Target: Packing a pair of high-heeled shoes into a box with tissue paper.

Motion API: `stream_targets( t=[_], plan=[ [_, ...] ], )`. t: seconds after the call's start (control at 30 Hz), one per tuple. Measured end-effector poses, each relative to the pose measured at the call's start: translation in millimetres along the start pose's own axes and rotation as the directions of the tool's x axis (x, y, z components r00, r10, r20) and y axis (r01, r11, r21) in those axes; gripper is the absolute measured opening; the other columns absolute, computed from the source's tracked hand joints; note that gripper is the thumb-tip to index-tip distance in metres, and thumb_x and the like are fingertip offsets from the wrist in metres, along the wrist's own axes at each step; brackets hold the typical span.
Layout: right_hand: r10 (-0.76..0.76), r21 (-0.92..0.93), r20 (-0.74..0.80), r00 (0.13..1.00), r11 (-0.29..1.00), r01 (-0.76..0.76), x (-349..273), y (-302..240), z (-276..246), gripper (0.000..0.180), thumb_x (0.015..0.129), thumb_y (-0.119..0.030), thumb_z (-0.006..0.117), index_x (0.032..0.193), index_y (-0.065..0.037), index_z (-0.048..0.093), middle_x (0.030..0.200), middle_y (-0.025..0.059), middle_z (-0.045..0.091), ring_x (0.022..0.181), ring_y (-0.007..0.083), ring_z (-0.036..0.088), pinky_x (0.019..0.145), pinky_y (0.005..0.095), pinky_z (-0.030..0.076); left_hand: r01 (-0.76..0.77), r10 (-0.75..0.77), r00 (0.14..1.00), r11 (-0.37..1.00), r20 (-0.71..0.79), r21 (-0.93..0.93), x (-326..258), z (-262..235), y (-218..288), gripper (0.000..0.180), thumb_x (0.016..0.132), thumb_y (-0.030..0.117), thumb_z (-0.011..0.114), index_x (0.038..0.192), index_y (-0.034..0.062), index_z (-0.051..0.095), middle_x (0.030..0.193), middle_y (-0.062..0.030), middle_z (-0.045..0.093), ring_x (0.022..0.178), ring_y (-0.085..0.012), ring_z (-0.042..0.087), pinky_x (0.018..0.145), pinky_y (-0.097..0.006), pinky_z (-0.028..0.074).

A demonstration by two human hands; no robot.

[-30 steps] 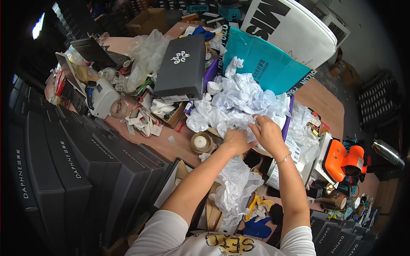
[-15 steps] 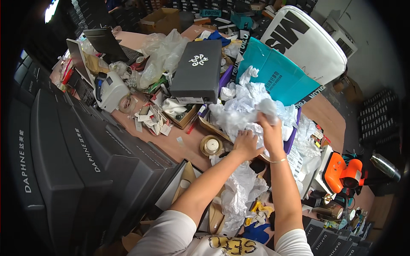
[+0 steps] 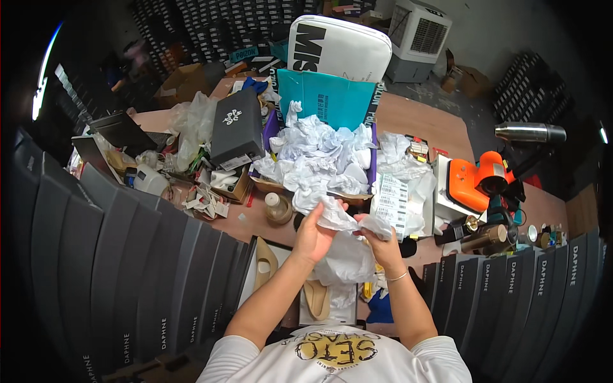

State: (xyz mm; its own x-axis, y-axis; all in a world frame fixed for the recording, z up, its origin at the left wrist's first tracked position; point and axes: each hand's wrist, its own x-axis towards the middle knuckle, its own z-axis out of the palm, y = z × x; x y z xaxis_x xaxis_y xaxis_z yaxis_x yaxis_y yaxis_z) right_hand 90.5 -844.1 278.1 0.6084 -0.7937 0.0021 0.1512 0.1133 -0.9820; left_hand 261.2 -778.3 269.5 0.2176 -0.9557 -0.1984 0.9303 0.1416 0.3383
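Note:
Both my hands hold one sheet of crumpled white tissue paper [image 3: 345, 220] just above the table's near edge. My left hand [image 3: 313, 233] grips its left side and my right hand [image 3: 382, 241] grips its right end. Right behind the sheet lies a big heap of the same white paper [image 3: 319, 159], piled in a purple-lined box in front of an upright teal lid [image 3: 329, 96]. Below my hands more white paper [image 3: 348, 265] hangs over an open shoe box with a beige shoe [image 3: 317, 299] in it.
A dark grey shoe box [image 3: 237, 127] lies left of the heap. A tape roll [image 3: 278, 207] sits near my left hand. An orange tool [image 3: 476, 182] and a label sheet [image 3: 391, 198] lie to the right. Stacks of dark boxes [image 3: 115, 268] flank both sides.
My hands have pulled back from the paper heap toward me, carrying one sheet of tissue with them. The view has swung to the right.

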Motion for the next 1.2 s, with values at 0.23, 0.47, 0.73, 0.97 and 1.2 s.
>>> stream_targets(
  t=[0.23, 0.47, 0.73, 0.97, 1.2],
  plan=[
    [-0.13, -0.324, 0.046, 0.99, 0.936, 0.138, -104.9, -10.6, -33.8, 0.067, 0.071, -0.014, 0.077, 0.13, -0.002, 0.049, 0.137, 0.0136, 0.045, 0.126, 0.0254, 0.043, 0.105, 0.0367, 0.033, -0.232, 0.245, 0.961, 0.967, -0.128, 0.105, -56.9, -31.5, 3.5, 0.024, 0.097, 0.025, 0.05, 0.108, 0.0052, 0.053, 0.097, -0.0089, 0.06, 0.098, -0.0245, 0.059, 0.094, -0.044, 0.047],
    [-0.108, -0.568, 0.058, 0.993, 0.814, 0.121, -119.8, -28.1, 51.8, 0.061, 0.079, -0.023, 0.071, 0.13, -0.003, 0.043, 0.115, 0.0239, 0.057, 0.105, 0.038, 0.057, 0.089, 0.04, 0.045, -0.13, 0.144, 0.989, 0.964, -0.042, 0.23, -114.7, 16.0, -45.6, 0.023, 0.098, 0.025, 0.048, 0.107, 0.0033, 0.051, 0.092, -0.0089, 0.059, 0.086, -0.0231, 0.061, 0.082, -0.038, 0.05],
    [-0.119, -0.705, 0.071, 0.99, 0.696, 0.134, -154.5, 12.1, 49.4, 0.024, 0.084, -0.012, 0.059, 0.107, -0.006, 0.058, 0.089, 0.0188, 0.063, 0.08, 0.0385, 0.062, 0.066, 0.0442, 0.049, -0.089, 0.146, 0.964, 0.965, -0.221, 0.247, -149.3, -7.1, -60.5, 0.019, 0.097, 0.019, 0.05, 0.103, 0.0009, 0.052, 0.089, -0.007, 0.055, 0.079, -0.0175, 0.055, 0.077, -0.037, 0.048],
    [-0.01, -0.625, 0.61, 0.792, 0.609, 0.489, -214.9, -14.2, 44.0, 0.027, 0.091, -0.023, 0.053, 0.114, -0.012, 0.059, 0.074, 0.0108, 0.058, 0.064, 0.0293, 0.062, 0.056, 0.0395, 0.049, 0.52, -0.481, 0.854, 0.793, -0.197, 0.318, -209.9, -28.4, -38.4, 0.018, 0.096, 0.014, 0.051, 0.104, -0.0023, 0.051, 0.079, -0.0064, 0.053, 0.067, -0.0151, 0.05, 0.064, -0.029, 0.044],
    [-0.024, -0.443, 0.7, 0.714, 0.769, 0.46, -234.2, -38.0, 31.5, 0.035, 0.086, -0.018, 0.055, 0.12, -0.011, 0.058, 0.075, 0.0083, 0.057, 0.065, 0.0266, 0.062, 0.058, 0.0363, 0.05, 0.561, -0.524, 0.828, 0.756, -0.201, 0.339, -247.0, 25.7, -37.2, 0.017, 0.095, 0.015, 0.054, 0.102, -0.0003, 0.053, 0.078, -0.0071, 0.053, 0.068, -0.0164, 0.052, 0.074, -0.034, 0.047]
  ],
)
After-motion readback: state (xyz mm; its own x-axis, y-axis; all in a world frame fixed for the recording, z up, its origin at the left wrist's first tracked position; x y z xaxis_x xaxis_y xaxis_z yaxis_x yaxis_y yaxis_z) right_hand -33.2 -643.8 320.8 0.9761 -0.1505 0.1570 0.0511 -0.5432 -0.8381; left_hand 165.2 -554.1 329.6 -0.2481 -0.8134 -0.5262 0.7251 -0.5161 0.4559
